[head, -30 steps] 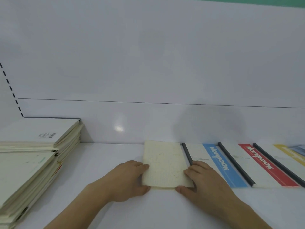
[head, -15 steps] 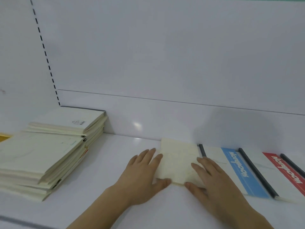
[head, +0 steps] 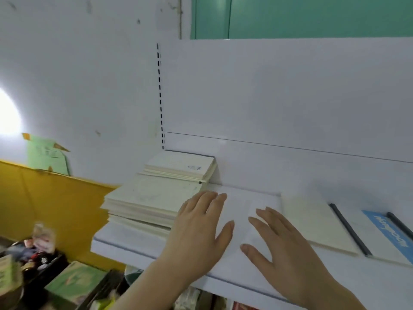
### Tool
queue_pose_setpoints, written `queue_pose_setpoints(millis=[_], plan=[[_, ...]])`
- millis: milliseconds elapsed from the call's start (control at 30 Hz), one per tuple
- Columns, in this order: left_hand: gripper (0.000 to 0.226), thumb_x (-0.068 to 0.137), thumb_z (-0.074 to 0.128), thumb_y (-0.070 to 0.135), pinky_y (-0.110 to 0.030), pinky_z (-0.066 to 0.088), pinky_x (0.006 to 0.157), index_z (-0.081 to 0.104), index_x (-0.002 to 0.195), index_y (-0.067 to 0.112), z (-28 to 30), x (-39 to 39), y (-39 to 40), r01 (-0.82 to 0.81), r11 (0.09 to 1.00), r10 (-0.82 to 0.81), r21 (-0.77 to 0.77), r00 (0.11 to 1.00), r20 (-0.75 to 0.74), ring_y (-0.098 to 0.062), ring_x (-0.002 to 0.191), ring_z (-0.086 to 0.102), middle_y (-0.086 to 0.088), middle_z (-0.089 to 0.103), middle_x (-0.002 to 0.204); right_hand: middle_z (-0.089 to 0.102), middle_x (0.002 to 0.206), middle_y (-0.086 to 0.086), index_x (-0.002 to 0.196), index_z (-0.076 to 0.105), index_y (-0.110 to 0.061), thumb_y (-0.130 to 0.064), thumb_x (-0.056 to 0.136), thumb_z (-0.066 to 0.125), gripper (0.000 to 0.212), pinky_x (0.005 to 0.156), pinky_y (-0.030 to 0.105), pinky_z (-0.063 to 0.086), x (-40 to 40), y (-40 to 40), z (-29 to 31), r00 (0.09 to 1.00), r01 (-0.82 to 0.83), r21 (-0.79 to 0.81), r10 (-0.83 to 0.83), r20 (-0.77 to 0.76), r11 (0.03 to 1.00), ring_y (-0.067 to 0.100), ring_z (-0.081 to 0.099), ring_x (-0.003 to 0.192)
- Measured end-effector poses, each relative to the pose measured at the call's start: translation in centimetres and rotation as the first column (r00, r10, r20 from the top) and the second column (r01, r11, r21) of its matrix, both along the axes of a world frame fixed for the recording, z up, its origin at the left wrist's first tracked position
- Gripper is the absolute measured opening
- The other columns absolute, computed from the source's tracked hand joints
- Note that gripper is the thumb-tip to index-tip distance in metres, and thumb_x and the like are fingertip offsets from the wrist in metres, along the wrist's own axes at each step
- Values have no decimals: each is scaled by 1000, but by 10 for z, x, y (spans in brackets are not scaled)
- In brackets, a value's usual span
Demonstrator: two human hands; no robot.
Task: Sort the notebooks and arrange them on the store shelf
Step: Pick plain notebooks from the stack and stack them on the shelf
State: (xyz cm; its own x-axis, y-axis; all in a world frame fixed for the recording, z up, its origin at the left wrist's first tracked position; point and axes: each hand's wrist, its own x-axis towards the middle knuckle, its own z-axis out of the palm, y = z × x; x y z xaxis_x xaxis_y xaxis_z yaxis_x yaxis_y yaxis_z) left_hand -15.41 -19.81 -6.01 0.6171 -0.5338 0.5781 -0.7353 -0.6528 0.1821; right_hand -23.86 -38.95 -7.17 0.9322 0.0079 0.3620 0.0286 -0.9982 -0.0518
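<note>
**shelfwatcher:** ok so where are the notebooks at right now?

**papergoblin:** Most are in two cream piles at the left end of the white shelf (head: 234,267). The front stack (head: 145,205) is the bigger one, kinda fanned and messy at the edges. The back stack (head: 181,167) sits right behind it, touching the back panel (head: 279,104), with a small printed label on its top cover. Then off to the right, lying flat on its own, there's a plain cream notebook (head: 312,227), and just beside that a dark-spined one with a blue stripe (head: 380,238), lettering on the stripe.

**shelfwatcher:** and the hands? holding anything?

**papergoblin:** Nope. Left hand (head: 199,233) has its fingers straight and spread, palm down, right next to the front stack. Can't tell if it's actually touching the pile. Right hand (head: 283,245) is the same deal, fingers spread, palm down over the bare bit of shelf between the piles and the cream notebook. Nothing pinched in either.

**shelfwatcher:** what's the room like?

**papergoblin:** Shelf's glossy white, a dashed line of slots running up the left edge of the back panel. White scuffed wall (head: 78,74) to the left, teal panel (head: 312,16) up top. Below there's a yellow board (head: 55,202) with a green paper (head: 47,155) taped above it, and a blurry jumble of stuff (head: 33,253) lower down.
</note>
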Motion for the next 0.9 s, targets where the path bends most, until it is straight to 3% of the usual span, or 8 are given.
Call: queue_pose_setpoints(millis=[100, 267, 400, 500, 600, 667, 800, 900], plan=[[56, 97, 35, 53, -35, 38, 112, 46, 143, 22, 4, 9, 62, -110, 994, 110, 23, 994, -24, -15, 135, 40, 6, 50, 142, 10, 159, -14, 150, 24, -32, -77, 85, 11, 81, 114, 21, 0, 9, 60, 8, 999, -49, 64, 49, -3, 997, 5, -4, 146], [61, 100, 35, 55, -33, 24, 120, 33, 152, 22, -1, 31, 130, -251, 962, 261, 110, 961, -93, -18, 145, 27, 3, 37, 154, -1, 160, -13, 153, 10, -30, -67, 92, 22, 72, 117, 24, 3, 29, 129, 19, 998, -53, 116, 56, -29, 992, 7, -6, 146], [69, 99, 28, 63, -40, 19, 123, 22, 156, 25, -6, 48, 150, -296, 945, 312, 140, 944, -106, -20, 151, 17, 4, 29, 161, 5, 161, -6, 153, 14, -25, -63, 94, 23, 70, 120, 30, 11, 60, 149, 21, 998, -56, 114, 58, -8, 992, 11, 2, 147], [69, 98, 24, 65, -39, 21, 122, 28, 154, 25, -7, 57, 152, -298, 938, 317, 175, 944, -93, -21, 147, 25, 4, 37, 156, 18, 159, 2, 150, 25, -18, -59, 97, 29, 68, 119, 36, 19, 86, 150, 20, 997, -76, 76, 76, -1, 994, 19, 13, 147], [58, 99, 29, 61, -35, 31, 114, 41, 145, 27, -4, 65, 154, -296, 937, 314, 185, 947, -72, -19, 136, 37, 8, 49, 143, 54, 135, 3, 130, 54, -15, -54, 93, 39, 56, 107, 38, 36, 98, 144, 18, 993, -119, 34, 119, 16, 992, 24, 44, 129], [51, 101, 31, 57, -33, 35, 109, 46, 141, 28, 0, 72, 157, -300, 939, 312, 170, 949, -44, -17, 131, 43, 10, 52, 137, 66, 115, -2, 113, 66, -17, -48, 92, 50, 41, 95, 35, 45, 101, 139, 17, 984, -158, 44, 153, 92, 987, 19, 57, 109], [48, 101, 33, 58, -32, 41, 101, 55, 131, 29, 0, 84, 156, -326, 939, 332, 106, 942, -46, -17, 121, 50, 11, 60, 127, 64, 86, -11, 92, 64, -26, -61, 93, 34, 46, 73, 29, 45, 101, 132, 22, 979, -184, -55, 188, 83, 981, 9, 53, 83], [51, 100, 30, 61, -33, 42, 100, 61, 124, 30, -3, 92, 151, -335, 940, 339, 70, 940, -51, -17, 119, 51, 11, 62, 122, 58, 72, -9, 82, 59, -26, -53, 95, 35, 38, 60, 29, 41, 99, 134, 28, 977, -176, -73, 183, 109, 982, 12, 51, 71]])
